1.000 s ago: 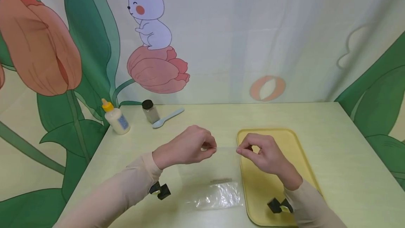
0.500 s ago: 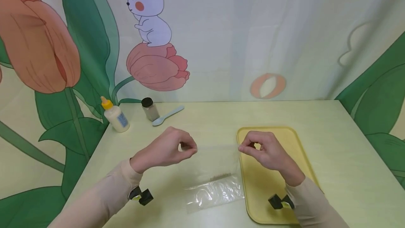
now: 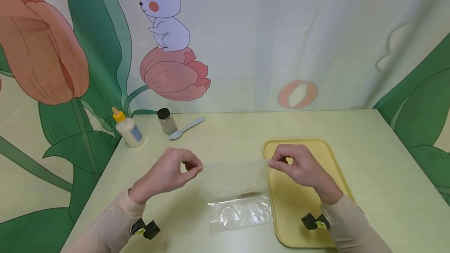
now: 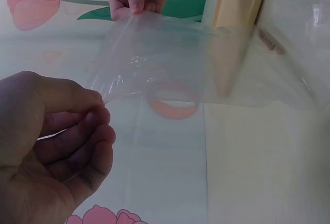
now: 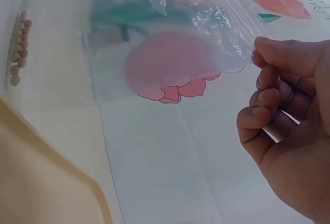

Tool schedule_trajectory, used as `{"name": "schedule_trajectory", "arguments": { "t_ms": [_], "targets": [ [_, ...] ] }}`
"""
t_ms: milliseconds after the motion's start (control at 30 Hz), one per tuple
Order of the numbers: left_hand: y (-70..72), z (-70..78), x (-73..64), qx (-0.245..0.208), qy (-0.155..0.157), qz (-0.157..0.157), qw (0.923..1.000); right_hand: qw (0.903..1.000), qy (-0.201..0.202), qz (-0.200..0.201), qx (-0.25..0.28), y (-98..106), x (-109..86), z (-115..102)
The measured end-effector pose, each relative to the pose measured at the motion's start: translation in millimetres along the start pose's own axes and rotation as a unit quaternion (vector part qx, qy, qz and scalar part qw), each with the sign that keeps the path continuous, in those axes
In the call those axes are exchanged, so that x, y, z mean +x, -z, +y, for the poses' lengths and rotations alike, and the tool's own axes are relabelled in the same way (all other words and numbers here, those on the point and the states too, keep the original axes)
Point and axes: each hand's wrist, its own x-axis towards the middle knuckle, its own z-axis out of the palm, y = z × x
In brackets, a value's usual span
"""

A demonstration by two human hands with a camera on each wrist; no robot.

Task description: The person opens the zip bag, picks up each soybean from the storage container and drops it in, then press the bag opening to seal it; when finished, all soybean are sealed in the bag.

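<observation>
A clear plastic bag (image 3: 233, 179) is stretched between my hands in the head view, its lower part lying glossy on the table. My left hand (image 3: 165, 173) pinches its upper left corner between thumb and index finger. The opposite corner is pinched by my right hand (image 3: 299, 167), above the yellow tray's left edge. Small round tan beads (image 5: 21, 48) lie in a short double row at the bag's fold. In the left wrist view the same beads (image 4: 270, 42) show through the film. Whether the bag's mouth is parted cannot be told.
A yellow tray (image 3: 309, 214) lies right of the bag, under my right hand. At the back left stand a white bottle with a yellow nozzle (image 3: 130, 132) and a black-capped jar (image 3: 167, 122). A pale blue spoon (image 3: 186, 129) lies beside the jar. A printed curtain (image 3: 239, 42) hangs behind.
My left hand has moved left, away from the right hand, spreading the bag's top edge wide. The right hand has shifted only slightly right.
</observation>
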Motion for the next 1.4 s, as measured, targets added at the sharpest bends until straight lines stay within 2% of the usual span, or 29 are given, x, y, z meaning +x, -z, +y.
{"name": "schedule_trajectory", "arguments": {
  "t_ms": [100,300,433,533,633,867,1100,1400],
  "targets": [
    [0.1,-0.7,-2.2,-0.001,0.0,0.011,0.9999,1.0,-0.005,-0.004,-0.002,3.1,0.0,0.4],
    [1.7,-1.0,0.0,0.0,-0.023,0.025,0.9994,0.9996,-0.006,-0.012,0.023,4.9,0.2,-0.3],
    [3.7,-3.7,3.0,-0.002,-0.017,0.017,0.9997,0.9992,-0.017,-0.015,0.034,1.1,0.6,-1.1],
    [2.3,-8.8,5.0,-0.002,-0.006,0.008,0.9999,0.9989,-0.038,-0.02,0.02,-2.1,0.6,0.4],
    [-2.3,-15.8,5.4,-0.007,0.005,0.007,0.9999,0.9982,-0.053,-0.027,0.002,-5.9,1.7,5.7],
    [-15.7,-31.7,8.1,-0.01,0.022,0.012,0.9996,0.9961,-0.061,-0.049,-0.04,-11.0,5.5,16.4],
    [-29.8,-49.5,14.7,-0.013,0.039,-0.001,0.9992,0.9915,-0.07,-0.081,-0.075,-11.9,10.4,28.4],
    [-40.0,-59.1,22.0,-0.023,0.046,-0.003,0.9987,0.9853,-0.099,-0.1,-0.096,-9.3,14.6,40.4]
  ]
}}
